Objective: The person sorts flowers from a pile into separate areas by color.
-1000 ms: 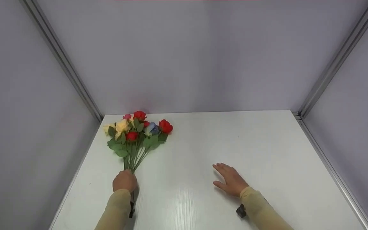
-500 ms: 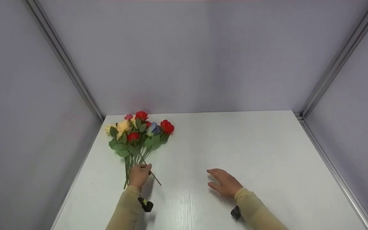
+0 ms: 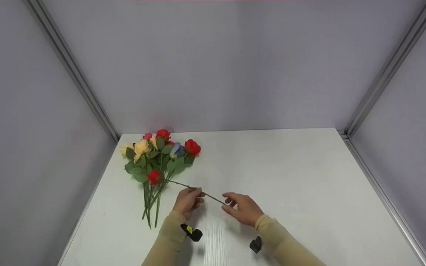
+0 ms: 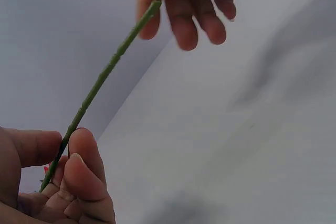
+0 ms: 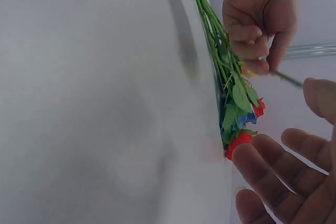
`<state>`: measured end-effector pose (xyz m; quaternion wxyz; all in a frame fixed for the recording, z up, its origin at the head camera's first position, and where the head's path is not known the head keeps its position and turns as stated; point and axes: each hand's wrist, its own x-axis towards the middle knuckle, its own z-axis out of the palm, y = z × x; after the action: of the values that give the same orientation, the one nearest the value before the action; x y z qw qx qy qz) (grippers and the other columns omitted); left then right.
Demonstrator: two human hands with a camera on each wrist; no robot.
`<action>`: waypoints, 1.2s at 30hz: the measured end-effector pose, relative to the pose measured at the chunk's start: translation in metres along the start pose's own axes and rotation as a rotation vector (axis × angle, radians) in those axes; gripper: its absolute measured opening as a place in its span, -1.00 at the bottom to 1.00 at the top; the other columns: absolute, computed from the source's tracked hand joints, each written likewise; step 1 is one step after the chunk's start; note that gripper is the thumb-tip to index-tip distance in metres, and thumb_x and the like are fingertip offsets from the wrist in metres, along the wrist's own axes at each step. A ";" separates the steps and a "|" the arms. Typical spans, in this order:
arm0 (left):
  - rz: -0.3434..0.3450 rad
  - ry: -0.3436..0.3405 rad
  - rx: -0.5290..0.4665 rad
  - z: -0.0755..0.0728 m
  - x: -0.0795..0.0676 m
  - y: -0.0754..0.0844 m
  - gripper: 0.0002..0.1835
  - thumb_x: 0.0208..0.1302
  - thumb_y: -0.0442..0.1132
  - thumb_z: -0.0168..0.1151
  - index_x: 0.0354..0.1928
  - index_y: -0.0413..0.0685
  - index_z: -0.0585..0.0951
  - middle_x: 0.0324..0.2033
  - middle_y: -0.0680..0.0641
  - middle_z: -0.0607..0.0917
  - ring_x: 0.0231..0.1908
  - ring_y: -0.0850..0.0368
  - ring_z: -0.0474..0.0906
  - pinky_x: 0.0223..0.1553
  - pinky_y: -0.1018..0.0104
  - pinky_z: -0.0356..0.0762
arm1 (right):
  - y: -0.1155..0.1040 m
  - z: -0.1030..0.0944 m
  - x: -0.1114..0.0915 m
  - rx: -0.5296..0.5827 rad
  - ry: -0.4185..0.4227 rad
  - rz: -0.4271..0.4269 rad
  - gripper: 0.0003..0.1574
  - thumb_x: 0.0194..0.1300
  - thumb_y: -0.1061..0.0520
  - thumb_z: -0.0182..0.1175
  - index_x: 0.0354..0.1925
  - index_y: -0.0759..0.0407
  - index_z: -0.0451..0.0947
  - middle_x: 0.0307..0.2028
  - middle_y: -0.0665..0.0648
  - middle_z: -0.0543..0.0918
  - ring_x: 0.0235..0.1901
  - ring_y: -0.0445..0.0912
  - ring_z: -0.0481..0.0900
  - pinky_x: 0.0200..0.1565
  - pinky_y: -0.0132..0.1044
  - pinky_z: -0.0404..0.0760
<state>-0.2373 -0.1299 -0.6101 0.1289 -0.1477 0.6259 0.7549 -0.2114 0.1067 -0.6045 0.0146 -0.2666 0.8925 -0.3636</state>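
My left hand (image 3: 189, 202) pinches the green stem (image 4: 100, 80) of a single red rose between thumb and fingers. The rose's red head (image 3: 154, 177) points left, over the stems of the bunch of artificial flowers (image 3: 141, 147). Red, yellow, blue and pink blooms with green leaves make up that bunch, lying on the table's left side. At the cut end of the stem is my right hand (image 3: 244, 210), its thumb and fingers spread around the tip without closing. In the right wrist view, the stem end shows right by the right thumb (image 5: 320, 98).
The white table (image 3: 290, 166) is enclosed by grey panels at the back (image 3: 213, 66) and both sides, with metal rails in the corners. Loose stems (image 3: 150, 210) of the bunch reach toward the table's front left. A small black device sits on each wrist.
My left hand has left its grip on the bunched stems and moved right, drawing one red rose out of the bunch. My right hand has moved left to the stem's end.
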 end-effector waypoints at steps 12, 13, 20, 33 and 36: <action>-0.025 -0.051 -0.098 0.025 0.000 -0.018 -0.69 0.40 -0.20 0.10 -0.05 -0.37 0.45 -0.35 -0.10 0.64 -0.44 0.19 0.56 -0.45 0.43 0.48 | -0.002 0.004 -0.002 -0.047 0.070 0.051 -0.81 0.33 0.12 0.21 -0.14 0.13 0.66 -0.47 -0.18 0.54 -0.51 -0.29 0.42 -0.43 -0.37 0.43; -0.020 -0.040 -0.120 0.023 0.000 -0.019 -0.69 0.41 -0.20 0.07 -0.07 -0.39 0.45 -0.38 -0.09 0.63 -0.45 0.19 0.55 -0.46 0.44 0.47 | -0.001 0.003 -0.003 -0.057 0.074 0.053 -0.82 0.32 0.12 0.20 -0.15 0.12 0.66 -0.47 -0.18 0.55 -0.51 -0.29 0.42 -0.43 -0.36 0.44; 0.013 -0.044 -0.158 0.021 -0.003 -0.023 -0.79 0.43 -0.26 0.05 -0.17 -0.35 0.47 -0.45 -0.05 0.62 -0.48 0.23 0.52 -0.46 0.45 0.46 | 0.005 -0.005 -0.013 -0.182 0.116 0.002 -0.90 0.24 0.17 0.25 -0.25 0.07 0.68 -0.44 -0.16 0.55 -0.45 -0.28 0.45 -0.39 -0.35 0.48; 0.022 -0.047 -0.017 0.016 -0.012 -0.024 -0.61 0.41 -0.25 0.07 0.08 -0.47 0.38 -0.33 -0.13 0.61 -0.38 0.16 0.56 -0.34 0.38 0.53 | 0.034 -0.047 -0.028 -0.317 0.171 0.048 -0.93 0.19 0.21 0.34 -0.30 0.07 0.69 -0.47 -0.12 0.53 -0.43 -0.24 0.50 -0.35 -0.31 0.53; 0.045 -0.011 0.070 0.003 -0.014 -0.019 -0.62 0.40 -0.24 0.09 0.06 -0.47 0.40 -0.32 -0.16 0.62 -0.37 0.13 0.57 -0.29 0.29 0.56 | 0.050 -0.065 -0.036 -0.315 0.189 0.131 -0.90 0.19 0.21 0.34 -0.27 0.09 0.69 -0.46 -0.12 0.53 -0.42 -0.22 0.51 -0.34 -0.27 0.52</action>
<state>-0.2176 -0.1235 -0.6211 0.1205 -0.1246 0.6545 0.7359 -0.2179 0.1958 -0.5951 -0.0875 -0.1718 0.9512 -0.2410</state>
